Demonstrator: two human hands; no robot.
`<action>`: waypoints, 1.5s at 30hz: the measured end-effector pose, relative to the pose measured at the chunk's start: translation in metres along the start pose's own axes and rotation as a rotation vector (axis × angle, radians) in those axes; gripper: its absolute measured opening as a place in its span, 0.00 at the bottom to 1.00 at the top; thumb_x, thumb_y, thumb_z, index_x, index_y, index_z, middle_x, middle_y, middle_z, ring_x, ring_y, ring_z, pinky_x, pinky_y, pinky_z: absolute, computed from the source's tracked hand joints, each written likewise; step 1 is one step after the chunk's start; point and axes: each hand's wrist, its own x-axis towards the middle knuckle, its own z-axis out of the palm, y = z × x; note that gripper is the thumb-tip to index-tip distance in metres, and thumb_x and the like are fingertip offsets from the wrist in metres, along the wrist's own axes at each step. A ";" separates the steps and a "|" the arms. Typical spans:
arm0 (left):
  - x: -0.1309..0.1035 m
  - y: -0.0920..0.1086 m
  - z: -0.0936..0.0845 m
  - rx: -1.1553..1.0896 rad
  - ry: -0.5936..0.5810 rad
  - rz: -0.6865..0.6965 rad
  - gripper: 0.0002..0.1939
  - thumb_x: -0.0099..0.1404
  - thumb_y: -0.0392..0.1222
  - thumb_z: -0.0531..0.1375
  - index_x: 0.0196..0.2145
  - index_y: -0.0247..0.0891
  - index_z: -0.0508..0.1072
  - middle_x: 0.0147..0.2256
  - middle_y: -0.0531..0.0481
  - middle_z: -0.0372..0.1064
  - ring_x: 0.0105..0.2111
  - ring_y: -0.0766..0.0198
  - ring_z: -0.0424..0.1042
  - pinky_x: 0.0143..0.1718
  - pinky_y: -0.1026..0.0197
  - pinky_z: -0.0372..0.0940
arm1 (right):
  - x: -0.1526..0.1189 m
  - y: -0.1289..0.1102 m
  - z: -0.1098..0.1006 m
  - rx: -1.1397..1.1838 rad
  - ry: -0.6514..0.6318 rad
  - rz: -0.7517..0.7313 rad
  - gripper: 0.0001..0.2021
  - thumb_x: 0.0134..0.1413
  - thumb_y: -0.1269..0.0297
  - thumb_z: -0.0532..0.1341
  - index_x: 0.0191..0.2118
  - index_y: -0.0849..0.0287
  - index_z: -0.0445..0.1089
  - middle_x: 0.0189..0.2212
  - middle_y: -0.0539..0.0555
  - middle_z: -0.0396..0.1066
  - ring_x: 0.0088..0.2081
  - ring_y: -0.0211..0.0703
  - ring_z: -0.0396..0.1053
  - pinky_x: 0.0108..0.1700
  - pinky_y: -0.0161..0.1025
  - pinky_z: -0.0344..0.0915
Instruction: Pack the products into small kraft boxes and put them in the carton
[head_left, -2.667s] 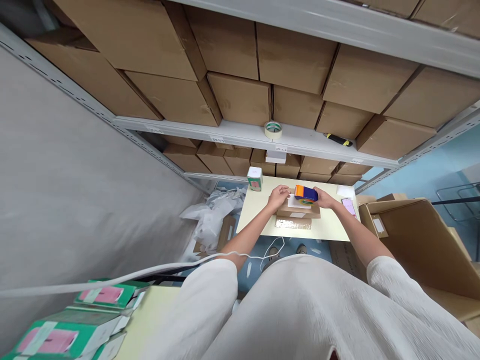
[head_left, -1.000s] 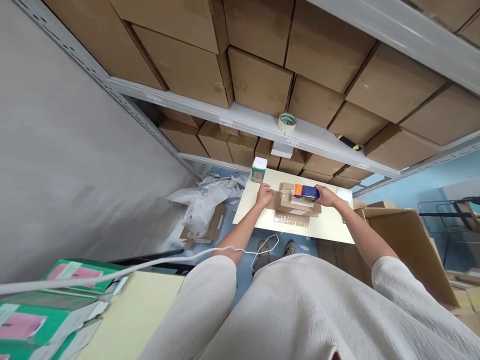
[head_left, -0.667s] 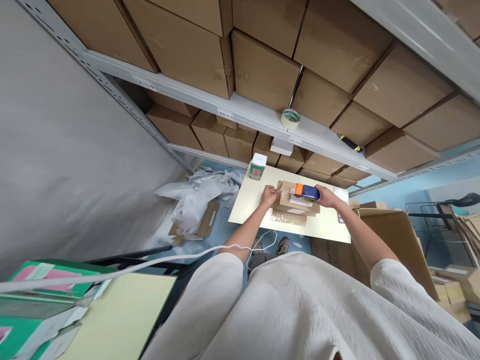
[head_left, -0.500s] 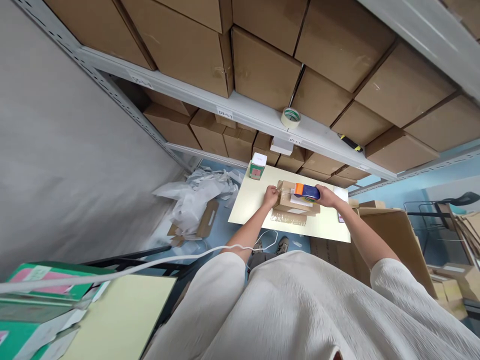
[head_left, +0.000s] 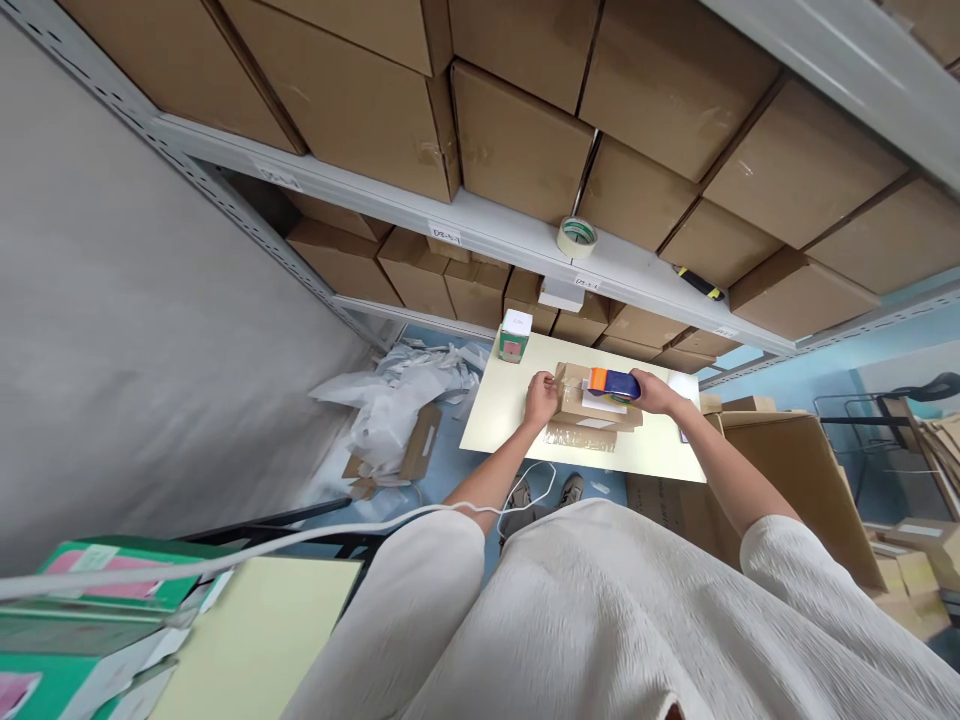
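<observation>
On the pale tabletop (head_left: 491, 405) lies a small cardboard box (head_left: 570, 397) with a white label on top. My right hand (head_left: 654, 391) is closed round the dark blue end of a tape dispenser (head_left: 616, 384); its orange head rests over the top of the box. At the left end of the box is my left hand (head_left: 541, 397), its fingers loosely extended against or just beside the cardboard. Shiny clear tape shows near that end. A flat brown piece covered with glossy tape (head_left: 581, 437) lies along the near side of the box.
A green and white carton (head_left: 514, 337) stands at the table's back left corner. Behind rise shelves of cardboard boxes, with a tape roll (head_left: 577, 237) and a utility knife (head_left: 699, 283) on one ledge. A white cable (head_left: 420, 518) crosses before me. A large open carton (head_left: 795, 480) stands right.
My left hand has loosened from a tighter curl at the left end of the box, fingers now straighter. The tape dispenser stays in my right hand over the box. The view has shifted slightly.
</observation>
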 end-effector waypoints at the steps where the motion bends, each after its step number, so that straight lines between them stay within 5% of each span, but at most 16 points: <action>1: -0.001 0.001 -0.003 -0.009 -0.042 0.002 0.12 0.71 0.34 0.56 0.50 0.43 0.70 0.50 0.43 0.76 0.49 0.54 0.77 0.57 0.51 0.71 | 0.000 0.000 0.001 0.002 0.005 0.002 0.16 0.59 0.58 0.70 0.45 0.54 0.65 0.43 0.58 0.77 0.41 0.49 0.73 0.40 0.38 0.64; 6: -0.002 0.013 -0.015 0.108 -0.161 0.028 0.23 0.71 0.37 0.54 0.62 0.41 0.69 0.62 0.39 0.72 0.63 0.51 0.72 0.67 0.47 0.65 | 0.001 0.003 0.006 0.010 0.022 -0.006 0.17 0.58 0.55 0.71 0.45 0.54 0.65 0.43 0.58 0.77 0.40 0.50 0.72 0.40 0.39 0.64; 10: 0.004 0.040 -0.016 0.342 -0.352 0.249 0.48 0.63 0.49 0.67 0.76 0.44 0.54 0.78 0.41 0.45 0.78 0.45 0.45 0.77 0.42 0.45 | 0.002 0.004 0.009 0.040 0.028 -0.015 0.17 0.59 0.56 0.70 0.46 0.55 0.66 0.44 0.58 0.77 0.40 0.49 0.73 0.40 0.39 0.64; 14: 0.015 0.059 -0.015 0.578 -0.573 0.270 0.67 0.54 0.62 0.73 0.80 0.46 0.41 0.81 0.41 0.27 0.80 0.39 0.29 0.77 0.35 0.32 | 0.001 0.002 0.008 0.043 0.014 -0.025 0.16 0.59 0.57 0.70 0.47 0.54 0.67 0.45 0.58 0.78 0.41 0.49 0.74 0.40 0.38 0.64; 22: 0.030 0.054 -0.011 0.661 -0.631 0.213 0.67 0.52 0.62 0.74 0.79 0.49 0.43 0.80 0.38 0.29 0.79 0.32 0.32 0.75 0.29 0.31 | -0.007 0.009 -0.011 -0.139 -0.088 -0.020 0.15 0.59 0.62 0.69 0.49 0.54 0.68 0.47 0.59 0.79 0.45 0.53 0.76 0.44 0.41 0.62; 26: 0.030 0.055 -0.011 0.704 -0.636 0.212 0.66 0.55 0.60 0.73 0.79 0.48 0.42 0.80 0.38 0.28 0.79 0.33 0.32 0.75 0.29 0.32 | -0.026 0.045 -0.016 -0.150 -0.116 0.036 0.14 0.59 0.59 0.69 0.48 0.53 0.68 0.46 0.59 0.80 0.46 0.55 0.76 0.47 0.43 0.62; 34: 0.032 0.060 -0.010 0.776 -0.644 0.171 0.67 0.54 0.62 0.73 0.80 0.50 0.39 0.80 0.39 0.27 0.79 0.31 0.32 0.75 0.28 0.31 | -0.079 0.129 -0.003 -0.131 -0.140 0.116 0.16 0.53 0.70 0.69 0.47 0.54 0.69 0.46 0.59 0.80 0.44 0.54 0.76 0.46 0.41 0.61; 45: 0.030 0.071 -0.007 0.871 -0.639 0.108 0.67 0.54 0.60 0.73 0.80 0.52 0.38 0.81 0.41 0.28 0.79 0.31 0.32 0.75 0.27 0.32 | -0.091 0.179 0.018 -0.068 -0.137 0.066 0.15 0.53 0.69 0.69 0.45 0.54 0.69 0.45 0.58 0.80 0.44 0.54 0.76 0.45 0.41 0.61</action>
